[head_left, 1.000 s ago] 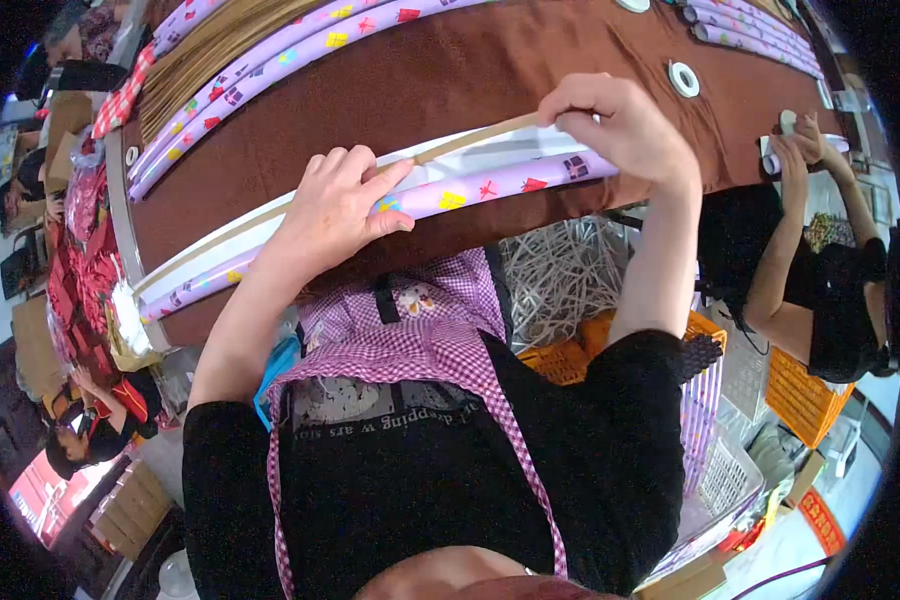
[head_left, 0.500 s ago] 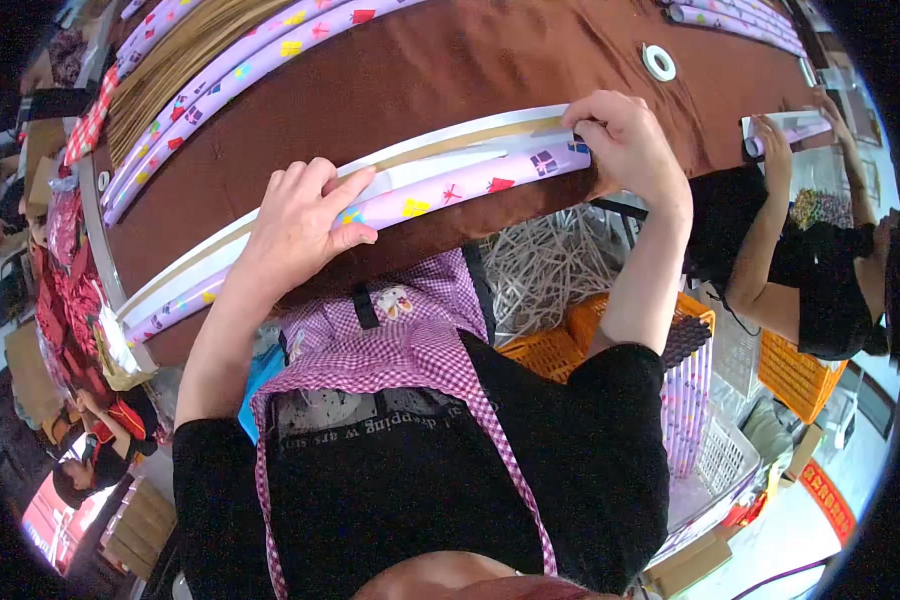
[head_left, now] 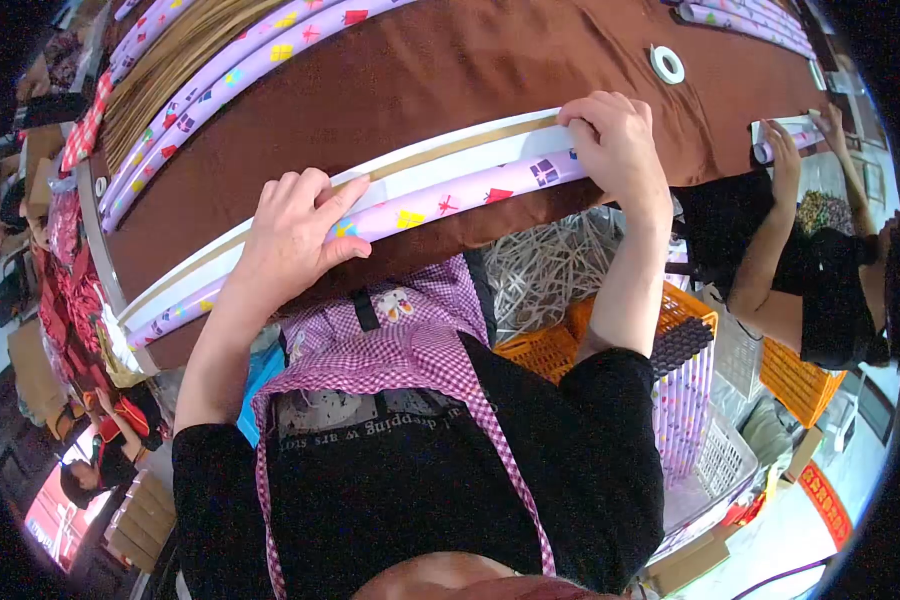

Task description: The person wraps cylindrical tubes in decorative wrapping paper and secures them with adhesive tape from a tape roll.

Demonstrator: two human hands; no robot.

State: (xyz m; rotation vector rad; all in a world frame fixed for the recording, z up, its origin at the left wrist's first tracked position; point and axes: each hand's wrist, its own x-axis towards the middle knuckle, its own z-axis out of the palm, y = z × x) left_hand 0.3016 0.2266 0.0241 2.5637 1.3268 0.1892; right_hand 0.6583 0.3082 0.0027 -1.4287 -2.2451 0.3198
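Observation:
A long roll of lilac wrapping paper (head_left: 470,195), printed with coloured gift boxes, lies along the near edge of the brown-covered table. Its white inner side is unrolled behind it, and a tan strip (head_left: 460,142) runs lengthwise on that white part. My left hand (head_left: 295,225) straddles the roll left of its middle, thumb on the near side and fingers over the far side. At the right end, my right hand (head_left: 615,140) grips the roll and the paper edge with bent fingers. The palm hides that end.
A white tape ring (head_left: 667,64) lies on the brown cloth (head_left: 530,70). Finished-looking lilac rolls (head_left: 225,75) and tan strips (head_left: 170,85) are at the back left. Below right stand an orange crate (head_left: 690,305) and shredded paper (head_left: 550,265). A co-worker's hands (head_left: 785,160) hold another roll.
My right hand has shifted slightly left and turned, covering more of the roll's end. The paper near it lies flatter, showing more white beside the tan strip. My left hand barely moves.

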